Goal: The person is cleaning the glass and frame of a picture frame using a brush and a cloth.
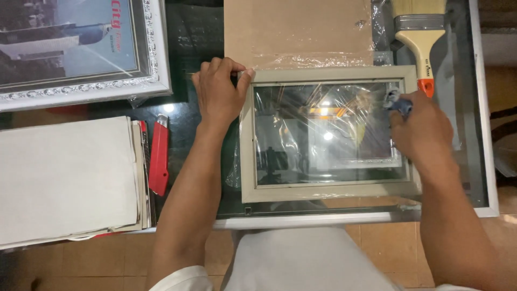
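Note:
A beige picture frame (328, 191) with a glass pane lies flat on the glass table, with loose clear plastic film around it. My left hand (219, 91) grips the frame's top left corner. My right hand (417, 129) rests on the right side of the pane, fingers closed on a small blue cloth (397, 103) pressed against the glass near the top right corner.
A brown backing board (296, 29) lies behind the frame. A wide paintbrush (420, 32) sits at the back right. A red utility knife (159, 156) lies beside a stack of paper sheets (64, 178) on the left. A silver-framed picture (81, 48) lies at the back left.

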